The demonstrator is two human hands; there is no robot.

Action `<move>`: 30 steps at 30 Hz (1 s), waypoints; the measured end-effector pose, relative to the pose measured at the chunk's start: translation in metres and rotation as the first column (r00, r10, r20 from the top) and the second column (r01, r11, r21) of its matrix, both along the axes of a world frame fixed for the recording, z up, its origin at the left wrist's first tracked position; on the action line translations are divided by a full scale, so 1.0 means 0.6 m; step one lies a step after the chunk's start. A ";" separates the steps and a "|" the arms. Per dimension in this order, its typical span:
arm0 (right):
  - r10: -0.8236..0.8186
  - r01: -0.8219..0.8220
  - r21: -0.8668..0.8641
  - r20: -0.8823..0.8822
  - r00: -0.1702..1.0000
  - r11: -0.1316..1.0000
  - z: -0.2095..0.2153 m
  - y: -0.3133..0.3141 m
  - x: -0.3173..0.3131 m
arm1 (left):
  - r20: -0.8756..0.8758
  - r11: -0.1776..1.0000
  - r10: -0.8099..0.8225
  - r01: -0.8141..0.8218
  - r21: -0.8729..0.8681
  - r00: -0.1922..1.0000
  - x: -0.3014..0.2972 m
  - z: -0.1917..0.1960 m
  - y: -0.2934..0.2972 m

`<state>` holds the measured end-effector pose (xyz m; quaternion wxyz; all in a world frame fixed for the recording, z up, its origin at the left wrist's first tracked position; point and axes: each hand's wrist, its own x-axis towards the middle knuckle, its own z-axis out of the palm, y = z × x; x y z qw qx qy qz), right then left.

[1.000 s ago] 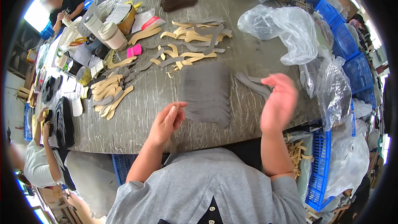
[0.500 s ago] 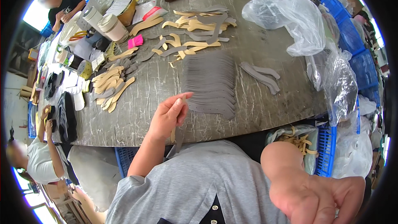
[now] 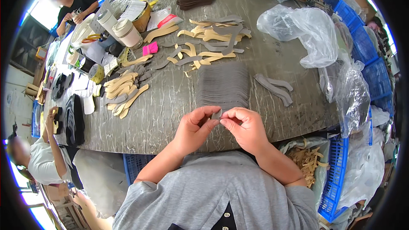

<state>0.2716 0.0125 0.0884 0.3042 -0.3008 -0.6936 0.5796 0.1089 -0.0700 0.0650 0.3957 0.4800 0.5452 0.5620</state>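
Note:
My left hand [image 3: 194, 130] and my right hand [image 3: 247, 130] meet above the near edge of the table, fingertips almost touching. Between them a small grey strip [image 3: 217, 114] is pinched, its end curled upward. The left thumb and forefinger grip it from one side, the right ones from the other; most of its length is hidden. Just beyond my fingers lies a neat stack of overlapping grey curved strips [image 3: 223, 85]. Two or so loose grey strips [image 3: 275, 88] rest to the right of that stack.
Tan and grey strips [image 3: 125, 89] lie in heaps at left and beyond the stack. Jars [image 3: 128, 33] and a pink pad [image 3: 150, 48] stand farther back. Clear plastic bags [image 3: 298, 30] cover the right side. A blue crate [image 3: 334, 174] holds tan scraps. Two people work at left.
My right hand has come from the lower right, off the table, to join the left at the strip. My left hand has shifted slightly right and lower. The hanging tan piece no longer shows.

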 end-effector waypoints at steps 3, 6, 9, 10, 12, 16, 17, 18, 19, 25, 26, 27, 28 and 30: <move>0.017 -0.017 0.042 0.006 1.000 0.999 -0.009 0.008 0.003 | -0.213 1.000 0.011 -0.008 0.017 0.977 -0.002 0.009 0.001; 0.076 -0.076 -0.029 -0.003 0.997 0.997 0.000 0.011 0.009 | -0.250 0.999 0.005 0.008 0.053 0.968 0.000 0.013 0.002; 0.059 -0.059 0.014 -0.023 0.998 0.998 -0.006 0.012 0.010 | -0.294 0.995 0.009 0.021 0.098 0.956 -0.001 0.013 0.004; 0.058 -0.058 0.014 -0.025 0.998 0.998 -0.008 0.012 0.010 | -0.313 0.995 0.004 0.029 0.100 0.950 -0.001 0.015 0.005; 0.058 -0.057 0.015 -0.030 0.998 0.998 -0.014 0.011 0.011 | -0.337 0.995 0.000 0.034 0.094 0.942 -0.002 0.016 0.006; 0.077 -0.079 -0.028 -0.067 0.995 0.996 -0.018 0.012 0.011 | -0.256 1.000 -0.024 0.028 0.010 0.966 0.003 0.018 0.003; 0.091 -0.099 -0.081 -0.088 0.992 0.992 -0.017 0.013 0.012 | -0.209 0.999 -0.032 0.027 -0.024 0.977 0.005 0.019 0.002; 0.105 -0.119 -0.133 -0.109 0.988 0.984 -0.017 0.013 0.012 | -0.106 0.998 -0.046 0.040 -0.057 0.993 0.006 0.015 0.001; 0.108 -0.129 -0.162 -0.133 0.985 0.978 -0.020 0.013 0.012 | -0.001 0.995 -0.056 0.055 -0.087 0.998 0.007 0.008 0.001; 0.106 -0.219 -0.379 -0.298 0.949 0.899 -0.035 0.011 0.008 | 0.533 0.970 -0.156 0.231 -0.076 0.831 0.001 -0.013 -0.004; 0.101 -0.241 -0.422 -0.328 0.939 0.874 -0.032 0.012 0.006 | 0.629 0.963 -0.172 0.263 -0.053 0.758 0.001 -0.014 -0.004; 0.094 -0.264 -0.462 -0.358 0.929 0.846 -0.031 0.012 0.005 | 0.649 0.962 -0.167 0.267 -0.058 0.742 0.002 -0.012 -0.005; 0.090 -0.285 -0.491 -0.383 0.919 0.823 -0.037 0.012 0.005 | 0.669 0.961 -0.161 0.270 -0.063 0.726 0.004 -0.009 -0.006; 0.075 -0.327 -0.543 -0.434 0.898 0.773 -0.047 0.012 0.006 | 0.712 0.957 -0.149 0.282 -0.071 0.686 0.008 0.002 -0.005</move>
